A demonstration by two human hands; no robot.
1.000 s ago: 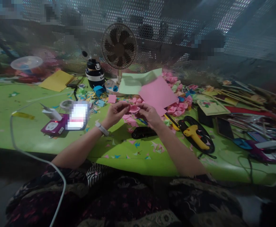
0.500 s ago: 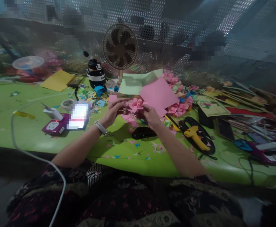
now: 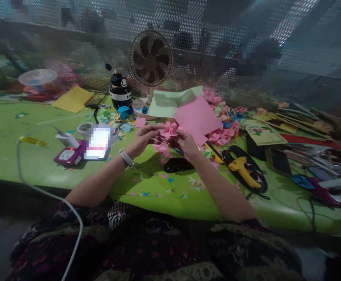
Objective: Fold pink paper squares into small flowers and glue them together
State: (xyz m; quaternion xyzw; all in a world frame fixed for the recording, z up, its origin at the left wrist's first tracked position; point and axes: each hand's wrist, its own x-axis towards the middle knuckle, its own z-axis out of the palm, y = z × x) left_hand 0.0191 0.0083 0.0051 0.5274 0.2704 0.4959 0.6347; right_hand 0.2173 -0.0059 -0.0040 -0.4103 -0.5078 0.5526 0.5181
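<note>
Centrally, a pink paper flower (image 3: 169,131) is being pinched in the closed grips of the left hand (image 3: 142,138) and right hand (image 3: 188,143), with a glue gun (image 3: 243,169) at four o'clock.

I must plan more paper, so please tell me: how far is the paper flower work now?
Done: a heap of folded pink flowers lies on the table. In hand: the left hand and right hand both pinch one pink flower. Left: a flat pink sheet and a pale green sheet look unused.
</note>
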